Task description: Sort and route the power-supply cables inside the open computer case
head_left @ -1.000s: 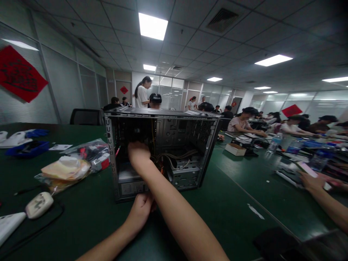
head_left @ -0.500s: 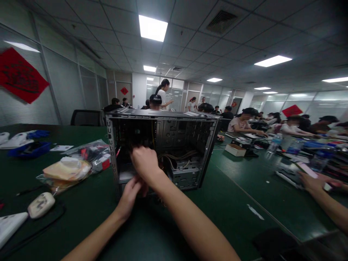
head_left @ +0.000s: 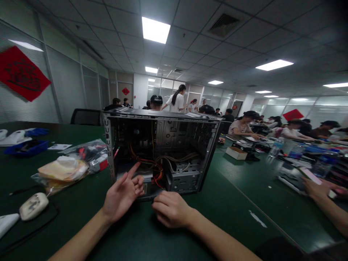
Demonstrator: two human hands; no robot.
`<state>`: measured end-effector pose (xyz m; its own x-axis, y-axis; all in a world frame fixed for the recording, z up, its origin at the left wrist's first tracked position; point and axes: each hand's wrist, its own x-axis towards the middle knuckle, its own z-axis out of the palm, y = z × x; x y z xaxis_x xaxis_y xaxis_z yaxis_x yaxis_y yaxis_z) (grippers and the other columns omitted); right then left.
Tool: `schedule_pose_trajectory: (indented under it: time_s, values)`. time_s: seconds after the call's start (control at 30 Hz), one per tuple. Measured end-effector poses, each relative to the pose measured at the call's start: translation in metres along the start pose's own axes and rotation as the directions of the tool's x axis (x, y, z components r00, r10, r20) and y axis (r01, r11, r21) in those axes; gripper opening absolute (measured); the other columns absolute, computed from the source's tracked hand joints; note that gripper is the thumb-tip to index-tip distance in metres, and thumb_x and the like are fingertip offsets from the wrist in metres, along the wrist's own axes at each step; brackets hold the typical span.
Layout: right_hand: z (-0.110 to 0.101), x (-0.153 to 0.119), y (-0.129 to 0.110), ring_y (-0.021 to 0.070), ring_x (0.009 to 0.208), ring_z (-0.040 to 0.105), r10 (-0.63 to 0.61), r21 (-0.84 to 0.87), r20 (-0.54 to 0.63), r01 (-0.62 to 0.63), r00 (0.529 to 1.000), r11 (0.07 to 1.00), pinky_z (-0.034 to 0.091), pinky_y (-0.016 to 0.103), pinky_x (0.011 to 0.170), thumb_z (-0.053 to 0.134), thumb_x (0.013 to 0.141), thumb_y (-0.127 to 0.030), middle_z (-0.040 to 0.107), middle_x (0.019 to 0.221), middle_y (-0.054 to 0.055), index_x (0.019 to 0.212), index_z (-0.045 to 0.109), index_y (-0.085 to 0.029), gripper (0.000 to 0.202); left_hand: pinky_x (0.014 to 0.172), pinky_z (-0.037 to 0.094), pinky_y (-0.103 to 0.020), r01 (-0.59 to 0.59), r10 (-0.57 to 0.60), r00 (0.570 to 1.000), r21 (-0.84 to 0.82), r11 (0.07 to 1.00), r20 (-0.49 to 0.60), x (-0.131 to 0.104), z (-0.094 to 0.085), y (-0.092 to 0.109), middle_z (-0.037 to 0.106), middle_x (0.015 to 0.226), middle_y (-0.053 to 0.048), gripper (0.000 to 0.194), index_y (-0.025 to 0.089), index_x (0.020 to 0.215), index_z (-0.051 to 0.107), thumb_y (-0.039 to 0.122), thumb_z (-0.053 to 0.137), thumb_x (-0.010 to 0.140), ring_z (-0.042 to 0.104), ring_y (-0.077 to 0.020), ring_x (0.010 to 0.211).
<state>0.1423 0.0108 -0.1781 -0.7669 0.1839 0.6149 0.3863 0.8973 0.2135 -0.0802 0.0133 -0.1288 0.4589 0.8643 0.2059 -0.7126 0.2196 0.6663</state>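
Green and faintly glossy, the table (head_left: 233,188) carries a computer case (head_left: 163,116) of slotted grey metal, upright and open-sided, at mid-surface. Orange and pale cables (head_left: 160,168) tangle inside, beside boxy metal bays, cluttering the opening above its lower edge. Crinkled clear bags (head_left: 62,169) lie left of the case; beyond them, a blue tray (head_left: 25,148) sits near the far edge. Nearer, toward the left, is a pale rounded object (head_left: 34,206) (smooth, darkly marked). Right of the case stand an open carton (head_left: 236,153) and a bottle (head_left: 277,146). Palm turned up, the left hand (head_left: 122,195) points its index finger into the opening, other fingers loosely bent, nothing visibly gripped. Knuckles up, the right hand (head_left: 172,210) is curled closed by the lower edge; its fingertips' contents are hidden.
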Motion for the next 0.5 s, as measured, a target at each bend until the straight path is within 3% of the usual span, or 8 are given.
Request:
schedule_pose_trajectory:
  time_s: [0.1, 0.27, 0.4, 0.5]
  values:
    - [0.010, 0.006, -0.001, 0.0171, 0.072, 0.054, 0.073, 0.061, 0.017, -0.074, 0.997, 0.995, 0.045, 0.029, 0.061, 0.048, 0.088, -0.020, 0.066, 0.089, 0.005, 0.098, 0.059, -0.017, 0.015, 0.070, 0.045, -0.032, 0.028, -0.029, 1.000, -0.088, 0.996, -0.008, 0.000, 0.003, 0.005, 0.057, 0.085, -0.005, 0.054, 0.027, 0.142, 0.045, 0.040, 0.052, 0.090, 0.050, -0.0162, 0.068]
    - [0.017, 0.006, -0.008, 0.0163, 0.072, 0.054, 0.011, 0.098, 0.093, -0.020, 0.996, 0.995, 0.044, 0.028, 0.063, 0.049, 0.089, -0.024, 0.066, 0.089, 0.003, 0.097, 0.059, -0.019, 0.013, 0.073, 0.047, -0.033, 0.049, -0.049, 0.999, -0.150, 0.987, 0.004, 0.000, 0.004, 0.010, 0.056, 0.083, -0.004, 0.047, 0.023, 0.129, 0.059, 0.038, 0.060, 0.084, 0.051, -0.0157, 0.069]
    - [0.011, 0.002, -0.006, 0.0165, 0.074, 0.055, 0.058, 0.107, 0.100, -0.068, 0.993, 0.992, 0.043, 0.028, 0.062, 0.049, 0.089, -0.023, 0.066, 0.088, 0.004, 0.098, 0.059, -0.019, 0.013, 0.075, 0.048, -0.033, 0.071, -0.069, 0.996, -0.047, 0.996, 0.048, -0.003, 0.001, 0.004, 0.059, 0.081, -0.005, 0.028, 0.016, 0.095, 0.074, 0.037, 0.071, 0.076, 0.054, -0.0166, 0.072]
    - [0.007, 0.002, -0.001, 0.0170, 0.075, 0.056, 0.110, 0.113, 0.070, -0.118, 0.991, 0.987, 0.045, 0.028, 0.065, 0.049, 0.089, -0.020, 0.066, 0.089, 0.005, 0.098, 0.059, -0.018, 0.014, 0.081, 0.049, -0.032, -0.007, 0.010, 1.000, 0.124, 0.992, -0.026, -0.003, -0.002, -0.005, 0.063, 0.081, -0.005, 0.019, 0.015, 0.072, 0.071, 0.033, 0.078, 0.072, 0.058, -0.0191, 0.081]
